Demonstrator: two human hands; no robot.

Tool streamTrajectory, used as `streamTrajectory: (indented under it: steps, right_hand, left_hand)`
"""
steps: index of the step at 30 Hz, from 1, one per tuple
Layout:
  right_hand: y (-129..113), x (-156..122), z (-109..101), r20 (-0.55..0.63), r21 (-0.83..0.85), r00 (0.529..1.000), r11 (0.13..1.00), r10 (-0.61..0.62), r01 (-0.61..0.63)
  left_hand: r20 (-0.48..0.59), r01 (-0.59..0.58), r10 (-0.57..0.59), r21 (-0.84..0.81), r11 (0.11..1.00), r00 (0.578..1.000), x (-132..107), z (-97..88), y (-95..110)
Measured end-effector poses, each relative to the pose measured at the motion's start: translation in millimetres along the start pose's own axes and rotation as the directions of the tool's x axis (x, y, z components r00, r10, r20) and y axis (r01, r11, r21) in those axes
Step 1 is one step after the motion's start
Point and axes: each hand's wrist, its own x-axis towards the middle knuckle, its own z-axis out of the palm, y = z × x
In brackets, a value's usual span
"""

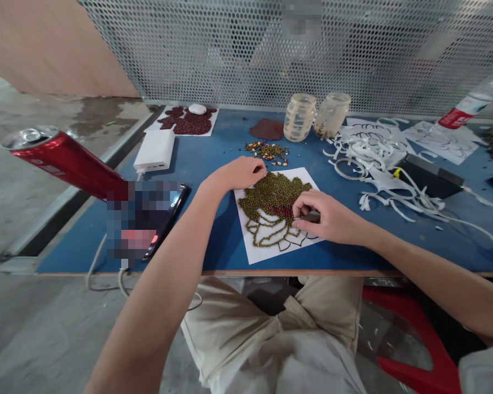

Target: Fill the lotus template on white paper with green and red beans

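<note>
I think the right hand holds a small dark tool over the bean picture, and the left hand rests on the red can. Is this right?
Not quite. The head view shows the left hand at the upper left edge of the white sheet, apart from the red can. The right hand does hold a small dark tool over the bean picture.

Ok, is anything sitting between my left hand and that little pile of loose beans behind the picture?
Nothing visible. The left hand rests at the top left corner of the sheet, and the loose bean pile lies just beyond on bare blue table. The jars stand farther back.
</note>
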Motion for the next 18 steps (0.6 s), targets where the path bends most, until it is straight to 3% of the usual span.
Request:
streamTrajectory:
  steps: [11, 16, 18]
  right_hand:
    - [-0.9, 4.3, 1.9, -0.011, 0.031, 0.999, 0.999, 0.036, -0.036]
    - [4.8, 4.1, -1.6, -0.12, 0.069, 0.989, 0.994, 0.09, -0.082]
    - [6.0, 3.8, -1.4, -0.11, 0.032, 0.989, 0.995, 0.102, -0.099]
  left_hand:
    - [-0.005, -0.019, 0.019, 0.019, 1.0, 1.0, 3.1, 2.1, -3.3]
    - [0.002, -0.024, 0.024, 0.032, 0.999, 1.0, 4.5, 2.8, -5.7]
    - [0.004, -0.027, 0.027, 0.034, 0.999, 1.0, 5.0, 3.0, -6.8]
